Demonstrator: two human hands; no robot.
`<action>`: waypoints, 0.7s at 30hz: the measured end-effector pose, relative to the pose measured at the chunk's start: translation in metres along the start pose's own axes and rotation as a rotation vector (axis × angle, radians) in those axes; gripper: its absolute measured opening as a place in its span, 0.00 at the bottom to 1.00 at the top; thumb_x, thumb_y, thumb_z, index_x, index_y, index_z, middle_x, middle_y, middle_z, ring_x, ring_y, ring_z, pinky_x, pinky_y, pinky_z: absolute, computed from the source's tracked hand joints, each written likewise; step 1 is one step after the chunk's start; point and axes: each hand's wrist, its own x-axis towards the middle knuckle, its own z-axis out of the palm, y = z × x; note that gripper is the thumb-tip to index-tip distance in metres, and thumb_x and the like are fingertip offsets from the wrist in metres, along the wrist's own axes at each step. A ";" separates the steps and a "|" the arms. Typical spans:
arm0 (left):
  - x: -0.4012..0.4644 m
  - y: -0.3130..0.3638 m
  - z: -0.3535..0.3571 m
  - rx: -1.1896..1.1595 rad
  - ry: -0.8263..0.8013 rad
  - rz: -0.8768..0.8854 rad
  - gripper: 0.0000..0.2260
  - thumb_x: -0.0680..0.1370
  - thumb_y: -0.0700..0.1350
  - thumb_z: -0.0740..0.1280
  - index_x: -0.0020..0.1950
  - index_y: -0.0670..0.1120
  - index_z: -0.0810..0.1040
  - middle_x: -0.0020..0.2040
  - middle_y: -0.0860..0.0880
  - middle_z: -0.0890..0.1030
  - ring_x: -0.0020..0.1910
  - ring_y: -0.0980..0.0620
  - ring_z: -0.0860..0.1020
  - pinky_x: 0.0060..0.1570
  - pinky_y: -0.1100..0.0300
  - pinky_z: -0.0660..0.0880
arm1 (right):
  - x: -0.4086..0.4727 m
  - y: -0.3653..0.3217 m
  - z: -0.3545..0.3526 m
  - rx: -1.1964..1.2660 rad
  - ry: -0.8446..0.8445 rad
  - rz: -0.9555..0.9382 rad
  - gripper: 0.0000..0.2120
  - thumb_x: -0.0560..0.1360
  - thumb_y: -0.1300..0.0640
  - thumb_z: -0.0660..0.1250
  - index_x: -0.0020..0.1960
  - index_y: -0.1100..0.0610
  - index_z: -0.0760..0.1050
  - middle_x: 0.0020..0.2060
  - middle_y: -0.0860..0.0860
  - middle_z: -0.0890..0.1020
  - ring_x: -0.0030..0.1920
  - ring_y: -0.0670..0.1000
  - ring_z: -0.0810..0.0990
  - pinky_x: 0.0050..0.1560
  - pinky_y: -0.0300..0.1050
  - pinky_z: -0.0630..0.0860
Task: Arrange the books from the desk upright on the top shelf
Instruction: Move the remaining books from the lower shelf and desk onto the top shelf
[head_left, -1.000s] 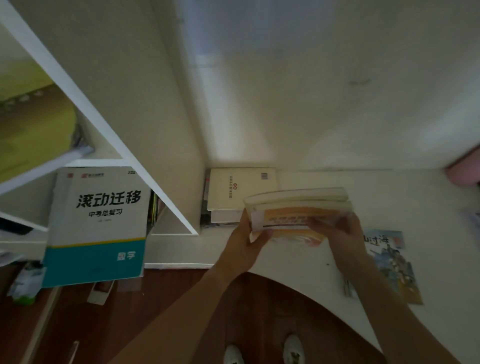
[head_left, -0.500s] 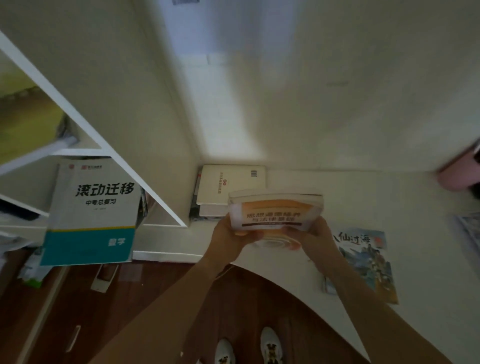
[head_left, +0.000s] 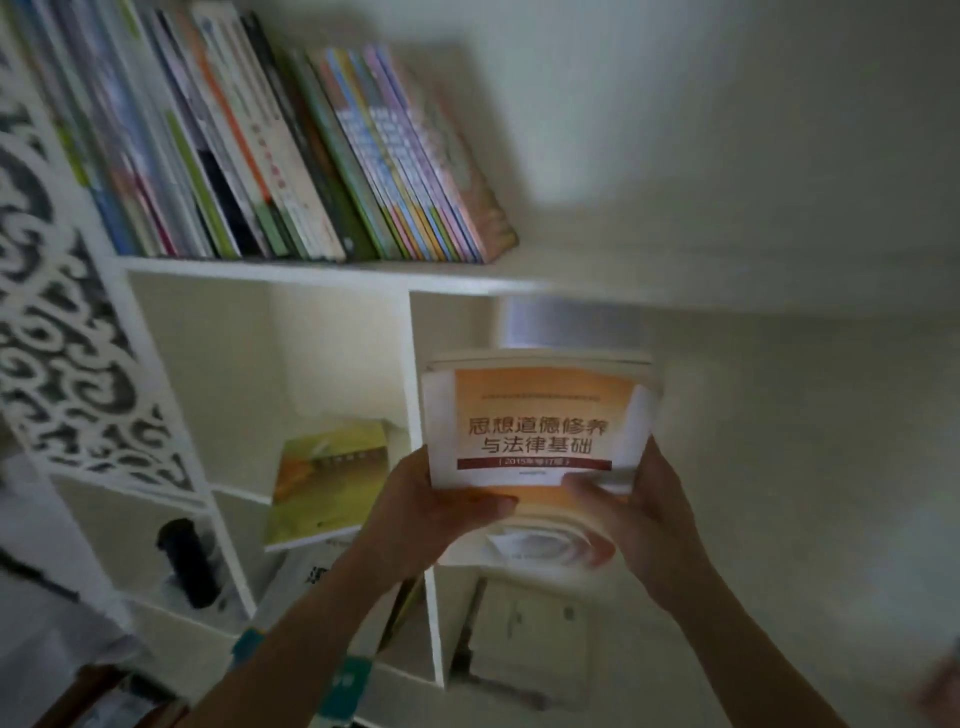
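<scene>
leaning book row (head_left: 291, 156) fills top shelf (head_left: 322, 273) left, right end open

You have a single view, from the camera on your head, so no second view overlaps it. It faces forward and slightly upward at the white shelf unit (head_left: 322, 273), close in. The top shelf's front edge crosses the upper middle, with the row of books (head_left: 291, 156) above it at upper left. Your forearms enter from the bottom edge. The picture is dim and motion-blurred.

The orange-and-white book (head_left: 537, 423) cover reads "思想道德修养与法律基础" with "(2015年修订版)" on the red band beneath.
</scene>
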 end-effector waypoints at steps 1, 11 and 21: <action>-0.001 0.019 -0.010 0.009 0.027 0.043 0.19 0.70 0.36 0.80 0.58 0.51 0.83 0.51 0.56 0.87 0.51 0.57 0.86 0.55 0.54 0.83 | 0.008 -0.017 0.007 0.016 -0.003 -0.041 0.23 0.72 0.64 0.73 0.65 0.54 0.76 0.54 0.53 0.86 0.46 0.54 0.87 0.34 0.38 0.81; 0.027 0.125 -0.067 -0.143 0.300 0.321 0.19 0.74 0.49 0.77 0.64 0.55 0.78 0.54 0.56 0.86 0.52 0.55 0.85 0.48 0.57 0.83 | 0.097 -0.142 0.049 0.281 0.018 -0.039 0.16 0.71 0.66 0.71 0.59 0.58 0.84 0.53 0.58 0.87 0.53 0.61 0.87 0.54 0.59 0.82; 0.096 0.172 -0.064 -0.034 0.596 0.589 0.13 0.80 0.55 0.70 0.61 0.57 0.70 0.52 0.63 0.82 0.49 0.62 0.83 0.46 0.57 0.85 | 0.207 -0.206 0.053 -0.300 0.127 -0.172 0.20 0.71 0.49 0.78 0.62 0.50 0.79 0.53 0.48 0.85 0.52 0.49 0.84 0.52 0.49 0.81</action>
